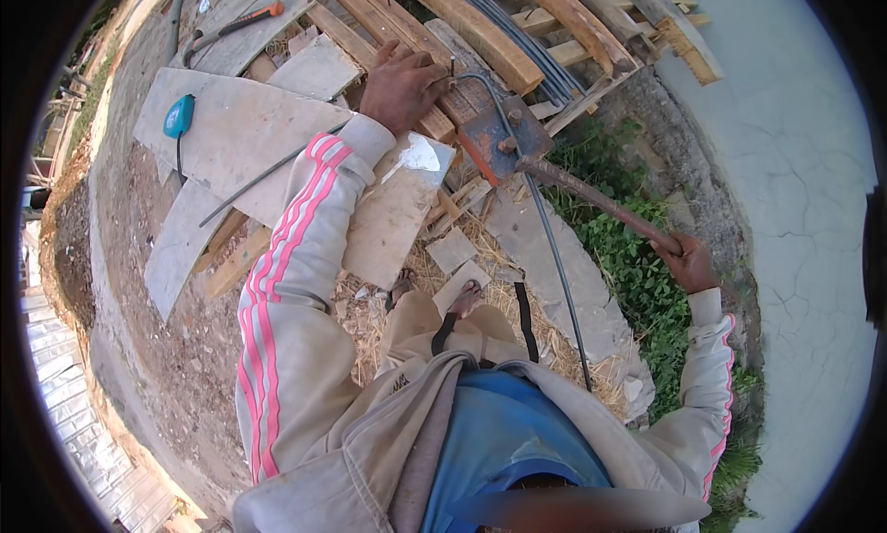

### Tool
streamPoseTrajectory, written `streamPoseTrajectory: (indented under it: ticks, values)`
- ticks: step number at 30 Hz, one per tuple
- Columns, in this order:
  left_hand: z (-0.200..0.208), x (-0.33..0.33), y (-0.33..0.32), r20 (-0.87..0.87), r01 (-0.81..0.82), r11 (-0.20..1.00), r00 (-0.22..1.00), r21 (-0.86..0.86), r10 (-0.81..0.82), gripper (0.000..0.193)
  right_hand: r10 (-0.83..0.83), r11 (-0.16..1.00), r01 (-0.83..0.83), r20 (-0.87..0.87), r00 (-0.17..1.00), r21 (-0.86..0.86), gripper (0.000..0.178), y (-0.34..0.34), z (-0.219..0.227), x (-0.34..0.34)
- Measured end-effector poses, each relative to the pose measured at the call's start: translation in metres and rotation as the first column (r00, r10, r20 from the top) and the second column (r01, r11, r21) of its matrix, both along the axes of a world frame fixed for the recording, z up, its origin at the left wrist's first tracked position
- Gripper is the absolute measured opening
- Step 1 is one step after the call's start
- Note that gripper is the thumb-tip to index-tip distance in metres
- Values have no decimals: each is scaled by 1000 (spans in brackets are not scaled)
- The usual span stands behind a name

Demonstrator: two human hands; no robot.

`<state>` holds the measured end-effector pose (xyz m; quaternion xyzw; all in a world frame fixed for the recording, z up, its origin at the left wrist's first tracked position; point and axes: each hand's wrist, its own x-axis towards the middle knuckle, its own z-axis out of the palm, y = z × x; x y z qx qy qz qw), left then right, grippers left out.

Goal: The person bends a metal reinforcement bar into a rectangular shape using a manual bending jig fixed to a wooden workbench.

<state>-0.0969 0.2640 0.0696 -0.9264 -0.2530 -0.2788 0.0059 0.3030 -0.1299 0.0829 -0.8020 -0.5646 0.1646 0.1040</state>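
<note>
My right hand (pixel 691 263) is wrapped round the end of a rusty metal lever bar (pixel 601 199). The lever's far end meets a steel plate (pixel 494 150) with bolts, fixed on a wooden beam. A thin steel rod (pixel 552 242) passes over this plate, running from beside my legs and curving left beyond the bolts. Its bent end reaches the fingers of my left hand (pixel 399 88), which are curled at the beam and closed on it; the fingertips are partly hidden. A short upright pin (pixel 452 66) stands beside those fingers.
Timber planks (pixel 480 25) and a bundle of steel rods (pixel 545 71) lie ahead. To the left are flat boards (pixel 245 127), a teal tape measure (pixel 178 115) and an orange-handled hammer (pixel 236 25). Green plants (pixel 614 219) and a pale cracked surface (pixel 804 210) lie right.
</note>
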Motion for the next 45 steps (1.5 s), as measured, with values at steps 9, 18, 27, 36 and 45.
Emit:
streamPoseTrajectory:
  ticks: [9,18,27,36,45]
  values:
    - [0,0,1,25,12,1000,1000,-11,-11,14,163,979,-183,192,968,92,20,48,-2,50]
    - [-1,-1,1,4,4,1000,1000,4,-4,15,102,990,-117,180,978,75,17,34,1,24]
    - [-6,0,5,53,25,999,998,24,-26,15,-85,991,121,417,905,-61,27,-34,1,113]
    - [-9,2,9,31,40,998,999,44,-41,19,-266,964,226,530,805,140,25,-91,-41,148]
    - [-19,5,15,36,-3,998,999,62,1,28,-456,874,456,610,648,169,31,-180,-49,29]
